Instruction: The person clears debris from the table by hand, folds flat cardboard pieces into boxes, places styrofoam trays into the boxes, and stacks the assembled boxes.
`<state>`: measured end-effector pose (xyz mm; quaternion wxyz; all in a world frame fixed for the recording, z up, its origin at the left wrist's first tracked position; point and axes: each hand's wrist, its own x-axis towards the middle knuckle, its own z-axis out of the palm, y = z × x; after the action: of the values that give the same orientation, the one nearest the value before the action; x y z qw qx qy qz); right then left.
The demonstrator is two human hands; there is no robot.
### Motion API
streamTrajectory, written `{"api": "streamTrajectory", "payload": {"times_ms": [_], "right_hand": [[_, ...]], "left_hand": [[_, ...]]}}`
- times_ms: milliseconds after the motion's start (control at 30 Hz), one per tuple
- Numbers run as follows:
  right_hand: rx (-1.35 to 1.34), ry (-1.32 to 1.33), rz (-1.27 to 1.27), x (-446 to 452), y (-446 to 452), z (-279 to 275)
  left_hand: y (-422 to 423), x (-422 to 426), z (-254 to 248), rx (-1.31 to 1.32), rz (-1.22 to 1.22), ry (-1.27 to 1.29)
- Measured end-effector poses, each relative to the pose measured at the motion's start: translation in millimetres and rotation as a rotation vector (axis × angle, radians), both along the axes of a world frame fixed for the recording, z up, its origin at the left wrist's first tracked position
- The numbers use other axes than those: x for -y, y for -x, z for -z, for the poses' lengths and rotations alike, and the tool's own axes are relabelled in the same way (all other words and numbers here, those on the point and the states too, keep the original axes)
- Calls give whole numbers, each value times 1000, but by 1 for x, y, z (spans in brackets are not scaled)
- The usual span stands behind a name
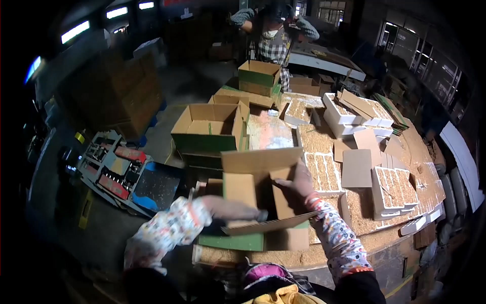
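An open cardboard box [258,162] with raised flaps stands in front of me at the table's near edge. My right hand [300,183] grips its right-hand flap, the fingers bent over the cardboard. My left hand [240,211] reaches across the left side over the box's opening; motion smears its fingers, so their pose cannot be made out. The inside of the box is dark and partly hidden by the flaps. Green outer cardboard [248,242] shows below the near flap.
Open green-and-brown boxes [207,124] stand beyond. Blocks of white-edged trays [395,190] and loose cardboard pieces [357,168] lie on the dusty table [364,210] at right. A person [276,45] stands across the table. A red-and-grey machine [119,169] is at left.
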<state>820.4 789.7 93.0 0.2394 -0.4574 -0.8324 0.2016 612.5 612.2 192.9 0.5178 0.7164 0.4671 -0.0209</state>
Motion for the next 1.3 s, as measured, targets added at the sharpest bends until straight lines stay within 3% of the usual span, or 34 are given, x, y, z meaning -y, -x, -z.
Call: {"api": "streamTrajectory", "payload": {"times_ms": [33,100,133,167,233,267,300,333,367,400,433,467,500,533,567,600,633,667,700,767,800,833,900,933,1000,1067,1100,1133,1200,1233,1300], "right_hand": [[227,-62,147,-2,-6,2],[-335,319,-447,-23,-21,-5],[-155,618,-501,-39,-36,-25],[18,899,-560,-53,-37,-58],[-111,807,-475,-45,-34,-126],[-220,526,-486,-37,-24,-130],[104,293,-498,0,-22,-127],[414,43,-510,37,-19,-125],[251,-334,-751,60,-28,-90],[329,-408,-701,92,-43,-42],[281,-364,-675,103,-55,-53],[69,-328,-510,99,-66,-47],[-134,-301,-352,90,-77,-33],[-397,-125,85,93,-76,1],[-559,394,155,83,-85,13],[-572,494,48,89,-88,-2],[-823,699,-108,80,-97,-15],[-1095,961,-245,70,-107,-27],[-1296,1226,-342,60,-116,-39],[-1323,1407,-312,33,-132,-28],[-803,996,-246,37,-124,-16],[-287,579,-160,38,-109,-9],[-149,553,-147,65,-86,-3],[-277,577,-161,73,-79,4],[-442,629,-163,85,-73,11],[-821,890,17,79,-105,18],[-806,721,188,62,-139,28],[-986,576,211,34,-196,86],[-1319,98,926,13,-259,50],[-1238,150,1050,-11,-312,70],[-1423,163,937,-60,-424,151]], "left_hand": [[2,22,-13,159,137,-44],[-4,47,-4,-337,-189,-472],[4,44,13,-49,-683,-557],[15,29,44,-660,-811,-674],[41,18,109,701,-1124,203],[24,25,114,465,-1191,-254],[7,30,112,213,-1190,-708],[3,33,98,135,-1118,-974],[3,34,94,154,-1126,-1037],[6,34,100,112,-1092,-946],[9,38,108,67,-1055,-854],[6,34,110,84,-1169,-669],[22,26,121,267,-1133,-370],[29,25,131,364,-1027,-288],[36,27,139,445,-919,-199],[18,28,104,542,-934,-143],[-1,29,69,637,-950,-84],[-5,38,61,487,-846,-320],[-16,49,53,391,-669,-720],[6,76,107,-229,-232,-1102],[40,94,166,-357,-222,-983],[65,95,188,-296,-279,-747],[52,54,132,201,-877,-682],[40,27,112,518,-987,-654],[33,-20,100,388,-1043,-749],[36,-38,96,-97,-943,-816],[39,-46,87,-128,-928,-806],[48,-45,94,-240,-838,-916],[34,-40,80,-252,-843,-904],[29,-40,75,-285,-856,-876],[23,-45,74,-349,-888,-857]]}}
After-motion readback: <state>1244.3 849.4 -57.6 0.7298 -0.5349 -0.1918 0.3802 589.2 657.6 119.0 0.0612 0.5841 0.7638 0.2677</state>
